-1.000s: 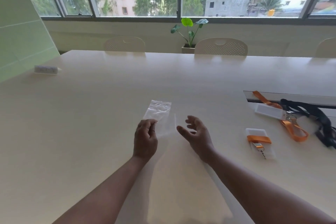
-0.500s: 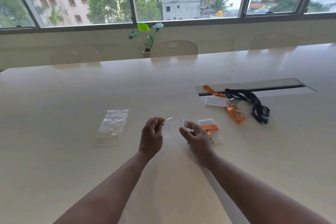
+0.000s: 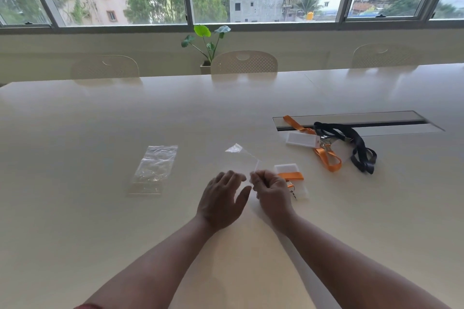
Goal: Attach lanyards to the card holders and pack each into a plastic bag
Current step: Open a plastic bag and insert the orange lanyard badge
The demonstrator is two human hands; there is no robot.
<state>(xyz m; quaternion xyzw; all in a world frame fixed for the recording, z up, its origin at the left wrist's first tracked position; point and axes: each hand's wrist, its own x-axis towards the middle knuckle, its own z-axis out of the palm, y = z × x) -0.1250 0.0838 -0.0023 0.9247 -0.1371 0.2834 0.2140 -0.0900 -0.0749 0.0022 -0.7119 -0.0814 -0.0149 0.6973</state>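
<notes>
Right hand pinches a clear plastic bag; left hand lies spread, holding nothing

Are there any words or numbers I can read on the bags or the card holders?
None. The clear plastic bag, the crumpled bag, the card holders and the orange lanyard and black lanyard show no print. Any signs on the buildings outside are too small to read.
</notes>
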